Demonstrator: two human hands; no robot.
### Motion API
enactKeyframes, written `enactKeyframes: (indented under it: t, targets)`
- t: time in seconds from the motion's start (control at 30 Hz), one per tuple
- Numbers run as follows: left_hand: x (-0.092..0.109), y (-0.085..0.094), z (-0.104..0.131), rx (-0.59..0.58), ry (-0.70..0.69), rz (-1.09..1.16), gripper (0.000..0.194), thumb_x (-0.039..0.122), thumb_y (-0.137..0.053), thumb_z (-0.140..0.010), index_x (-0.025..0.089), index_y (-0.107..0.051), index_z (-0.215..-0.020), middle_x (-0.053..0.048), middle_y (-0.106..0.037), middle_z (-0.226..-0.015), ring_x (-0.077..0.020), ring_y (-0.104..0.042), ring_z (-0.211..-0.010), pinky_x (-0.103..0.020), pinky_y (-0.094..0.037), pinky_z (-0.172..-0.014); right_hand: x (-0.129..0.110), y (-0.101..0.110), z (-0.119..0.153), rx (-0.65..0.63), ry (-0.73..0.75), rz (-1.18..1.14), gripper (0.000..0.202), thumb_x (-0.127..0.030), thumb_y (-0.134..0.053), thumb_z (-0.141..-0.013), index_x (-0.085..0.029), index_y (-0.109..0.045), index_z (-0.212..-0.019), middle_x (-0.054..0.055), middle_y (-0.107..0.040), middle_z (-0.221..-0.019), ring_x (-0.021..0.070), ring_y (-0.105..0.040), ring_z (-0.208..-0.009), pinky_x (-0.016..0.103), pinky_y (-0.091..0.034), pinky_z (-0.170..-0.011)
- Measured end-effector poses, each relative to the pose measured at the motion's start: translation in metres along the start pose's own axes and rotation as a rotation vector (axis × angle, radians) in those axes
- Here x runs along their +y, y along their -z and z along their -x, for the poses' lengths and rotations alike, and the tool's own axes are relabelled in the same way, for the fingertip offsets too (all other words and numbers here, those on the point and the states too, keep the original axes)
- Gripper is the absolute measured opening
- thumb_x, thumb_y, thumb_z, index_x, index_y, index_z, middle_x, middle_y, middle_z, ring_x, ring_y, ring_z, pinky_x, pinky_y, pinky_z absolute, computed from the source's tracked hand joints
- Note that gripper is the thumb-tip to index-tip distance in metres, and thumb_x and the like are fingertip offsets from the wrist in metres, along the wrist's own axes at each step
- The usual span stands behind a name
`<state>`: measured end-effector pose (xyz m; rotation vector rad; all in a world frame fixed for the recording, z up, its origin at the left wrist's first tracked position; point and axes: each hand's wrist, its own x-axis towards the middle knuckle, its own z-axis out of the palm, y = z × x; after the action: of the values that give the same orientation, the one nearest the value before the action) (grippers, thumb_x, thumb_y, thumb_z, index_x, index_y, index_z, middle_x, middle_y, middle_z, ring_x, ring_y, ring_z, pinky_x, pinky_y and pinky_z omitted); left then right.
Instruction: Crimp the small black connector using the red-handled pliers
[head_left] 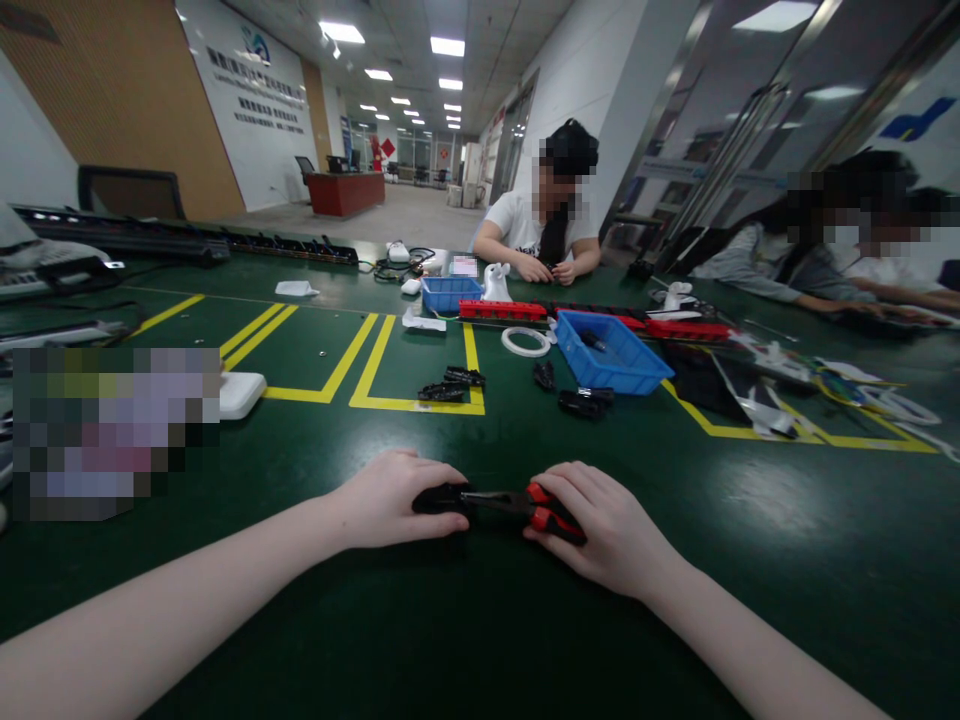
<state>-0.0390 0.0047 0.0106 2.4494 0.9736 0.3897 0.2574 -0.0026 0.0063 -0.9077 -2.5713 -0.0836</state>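
My left hand [397, 500] is closed around a small black part [442, 499] near the front middle of the green table [300, 600]. Facing it, my right hand [600, 520] grips the red and black handles of a pair of pliers [499, 500]. The jaws point left and reach the black part; whether they clamp it is too small to tell. Beyond my hands, several black parts [442, 391] lie by a yellow-taped outline, and more [581, 402] lie beside a blue bin [619, 368].
A white ring [525, 342], a smaller blue bin [450, 293] and red strips [502, 310] lie farther back. A white box [240, 395] sits at left. Across the table sits a person [544, 235]; other people are at the right. Cables and a black sheet [705, 380] lie at right.
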Motion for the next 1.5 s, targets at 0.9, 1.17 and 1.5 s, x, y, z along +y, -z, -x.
enactKeyframes:
  t: [0.9, 1.17, 1.5]
  targets:
    - [0.002, 0.002, 0.0, 0.015, -0.018, -0.03, 0.035, 0.047, -0.061, -0.094, 0.022, -0.067, -0.118, -0.003, -0.074, -0.103, -0.0189, -0.065, -0.081, -0.031, -0.044, -0.074, -0.001, 0.002, -0.001, -0.031, -0.016, -0.022, 0.033, -0.035, -0.068, -0.086, -0.018, -0.059, -0.112, 0.01, -0.07, -0.103, 0.0244, -0.067, -0.089, 0.04, -0.057, -0.076]
    - [0.0, 0.0, 0.0, 0.053, -0.063, -0.022, 0.033, 0.045, -0.063, -0.093, 0.022, -0.067, -0.117, -0.004, -0.074, -0.112, -0.0211, -0.065, -0.094, -0.038, -0.043, -0.092, 0.0, 0.002, -0.001, -0.025, -0.02, -0.038, 0.032, -0.036, -0.067, -0.086, -0.018, -0.059, -0.112, 0.01, -0.07, -0.103, 0.0243, -0.067, -0.09, 0.039, -0.058, -0.077]
    - [-0.007, -0.002, -0.002, 0.086, -0.146, -0.038, 0.039, 0.047, -0.063, -0.093, 0.019, -0.064, -0.12, -0.006, -0.074, -0.114, -0.0219, -0.068, -0.102, -0.045, -0.034, -0.113, 0.014, -0.003, 0.0, 0.054, 0.072, -0.006, 0.033, -0.038, -0.065, -0.088, -0.021, -0.06, -0.116, 0.009, -0.072, -0.104, 0.0241, -0.069, -0.089, 0.038, -0.059, -0.075]
